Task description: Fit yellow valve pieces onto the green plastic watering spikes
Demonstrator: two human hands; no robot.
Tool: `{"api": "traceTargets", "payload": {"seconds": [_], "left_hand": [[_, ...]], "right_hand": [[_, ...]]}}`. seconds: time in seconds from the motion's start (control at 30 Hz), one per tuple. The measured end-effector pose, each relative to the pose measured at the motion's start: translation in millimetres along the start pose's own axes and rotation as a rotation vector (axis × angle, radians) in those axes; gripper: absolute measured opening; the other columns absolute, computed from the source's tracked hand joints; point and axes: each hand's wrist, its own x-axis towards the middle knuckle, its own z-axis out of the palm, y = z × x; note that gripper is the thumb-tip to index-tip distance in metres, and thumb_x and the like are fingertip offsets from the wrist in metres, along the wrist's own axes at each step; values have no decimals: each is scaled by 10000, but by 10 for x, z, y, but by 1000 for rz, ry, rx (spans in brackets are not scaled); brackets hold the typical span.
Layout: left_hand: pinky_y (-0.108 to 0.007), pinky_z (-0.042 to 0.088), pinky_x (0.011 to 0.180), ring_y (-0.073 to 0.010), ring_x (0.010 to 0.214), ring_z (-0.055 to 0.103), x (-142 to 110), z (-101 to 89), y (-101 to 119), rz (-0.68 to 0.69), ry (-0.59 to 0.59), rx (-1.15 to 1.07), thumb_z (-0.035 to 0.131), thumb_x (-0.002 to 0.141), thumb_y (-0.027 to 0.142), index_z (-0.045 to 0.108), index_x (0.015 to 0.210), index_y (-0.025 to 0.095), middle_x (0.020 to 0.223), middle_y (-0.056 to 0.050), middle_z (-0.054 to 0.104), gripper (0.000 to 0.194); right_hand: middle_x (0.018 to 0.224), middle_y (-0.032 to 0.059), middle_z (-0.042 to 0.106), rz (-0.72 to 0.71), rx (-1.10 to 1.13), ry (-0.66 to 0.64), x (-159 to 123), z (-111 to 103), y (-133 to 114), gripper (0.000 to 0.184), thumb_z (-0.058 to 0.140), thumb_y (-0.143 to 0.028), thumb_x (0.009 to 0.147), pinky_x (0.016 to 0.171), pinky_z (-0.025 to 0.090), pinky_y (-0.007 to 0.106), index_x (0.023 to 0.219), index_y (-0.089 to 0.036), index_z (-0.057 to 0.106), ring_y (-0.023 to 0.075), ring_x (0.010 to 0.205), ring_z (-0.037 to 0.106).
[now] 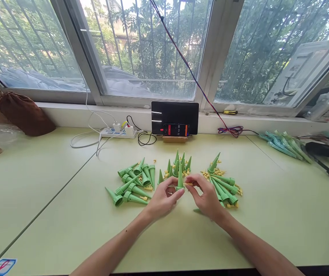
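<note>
My left hand [163,197] is closed around the base of a green plastic cone spike [180,174], which points upward. Beside it, my right hand [206,196] pinches a small yellow plastic piece [189,184] close to the cone's lower end; whether the two touch I cannot tell. Behind my hands several green cones [176,168] stand upright among yellow pieces. A pile of green cones [135,180] lies to the left, wide ribbed ends showing. More cones [224,189] lie fanned out at the right, next to a heap of yellow pieces [221,172].
At the back a black tablet [175,111] leans by the window sill, with a phone [176,130] showing a timer before it. A power strip [118,132] with cables lies left of them. Bagged blue-green items [285,145] and a black object [325,153] lie far right.
</note>
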Motion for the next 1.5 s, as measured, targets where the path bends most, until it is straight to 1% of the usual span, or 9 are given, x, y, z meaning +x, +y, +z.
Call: {"api": "traceTargets", "payload": {"seconds": [0.33, 0.5, 0.6, 0.83, 0.97, 1.17, 1.33, 1.5], "left_hand": [[-191, 304, 432, -73, 439, 404, -4, 0, 8, 5, 1, 18, 663, 880, 476, 519, 1018, 182, 553, 108, 389, 356], [-207, 353, 464, -84, 449, 436, -3, 5, 41, 8, 4, 62, 660, 880, 453, 551, 1031, 178, 564, 101, 421, 332], [-213, 372, 482, -82, 454, 418, -6, 9, 54, 19, 8, 69, 655, 885, 442, 563, 1035, 178, 573, 100, 415, 318], [-207, 300, 466, -78, 465, 378, -4, 10, 25, 25, 26, 62, 659, 877, 455, 528, 961, 187, 581, 100, 371, 310], [-212, 281, 478, -83, 493, 360, -7, 8, 20, 47, 28, 99, 639, 894, 449, 521, 964, 187, 598, 94, 350, 296], [-223, 219, 500, -93, 549, 279, -20, -8, 34, 90, 50, 240, 632, 892, 444, 516, 934, 179, 621, 88, 289, 293], [-231, 221, 513, -101, 559, 282, -15, -11, 39, 92, 49, 285, 621, 895, 439, 505, 918, 183, 624, 84, 288, 282], [-231, 225, 507, -103, 553, 285, -16, -2, 41, 90, 42, 293, 617, 889, 435, 489, 893, 190, 617, 84, 287, 276]], "right_hand": [[941, 53, 678, 2, -17, -1, -4, 8, 25, 128, 548, -232, 984, 781, 584, 342, 1102, -235, 598, 194, 858, 669], [946, 49, 668, 0, -8, 6, 0, 15, 13, 133, 559, -222, 977, 793, 591, 335, 1102, -234, 602, 190, 871, 667], [965, 54, 658, 1, -7, 15, 5, 12, -4, 129, 568, -227, 973, 800, 599, 334, 1096, -235, 605, 193, 891, 661], [988, 68, 665, 23, 34, 44, 6, 6, -14, 127, 574, -295, 983, 817, 628, 339, 1085, -233, 619, 198, 917, 680], [963, 59, 684, 52, 72, 55, -5, 22, 22, 106, 593, -290, 975, 788, 635, 327, 1062, -234, 620, 187, 868, 694], [903, 37, 678, 90, 150, 36, -21, 46, 57, 88, 614, -282, 964, 683, 623, 298, 1034, -229, 615, 151, 701, 671], [855, 29, 672, 126, 157, 35, -28, 52, 76, 91, 616, -304, 957, 616, 593, 285, 996, -222, 615, 145, 637, 647], [819, 25, 669, 144, 139, 29, -37, 53, 100, 87, 606, -296, 956, 586, 561, 279, 976, -212, 619, 138, 590, 619]]}}
